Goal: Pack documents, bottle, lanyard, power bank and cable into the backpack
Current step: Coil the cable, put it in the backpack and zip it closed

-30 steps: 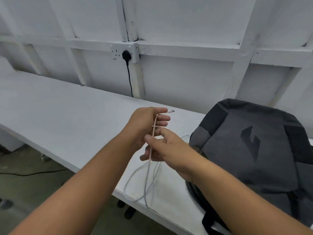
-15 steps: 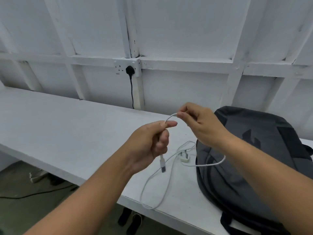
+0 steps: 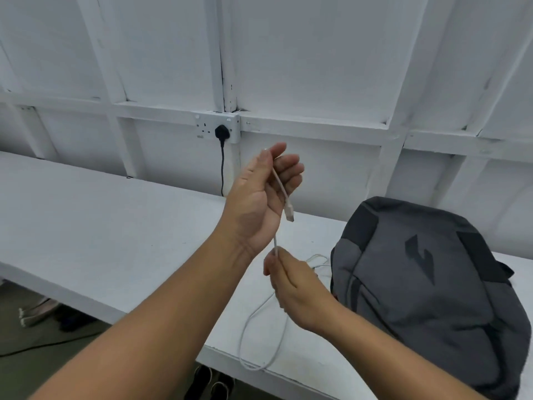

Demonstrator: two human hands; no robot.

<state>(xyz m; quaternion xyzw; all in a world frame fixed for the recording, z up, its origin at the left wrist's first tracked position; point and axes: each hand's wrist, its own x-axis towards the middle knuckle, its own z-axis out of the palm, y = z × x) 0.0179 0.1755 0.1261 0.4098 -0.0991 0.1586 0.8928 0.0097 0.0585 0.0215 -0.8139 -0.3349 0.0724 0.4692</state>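
A thin white cable (image 3: 281, 188) runs between both hands above the white table (image 3: 115, 232). My left hand (image 3: 262, 197) is raised, palm toward me, pinching the cable near its top with thumb and forefinger; the cable's plug (image 3: 289, 213) dangles below the fingers. My right hand (image 3: 294, 281) is lower and pinches the same cable, whose slack hangs in a loop (image 3: 259, 342) to the table's front edge. A grey and black backpack (image 3: 427, 290) lies flat on the table to the right of my right hand. Documents, bottle, lanyard and power bank are not visible.
More thin white wire (image 3: 318, 262) lies on the table beside the backpack's left edge. A wall socket (image 3: 217, 127) with a black plug and cord sits on the white wall behind. Shoes (image 3: 213, 385) and a dark floor show below the table's front edge.
My left hand has risen and turned palm toward me with the cable end. My right hand has dropped from above the backpack to below the left hand, sliding along the cable.
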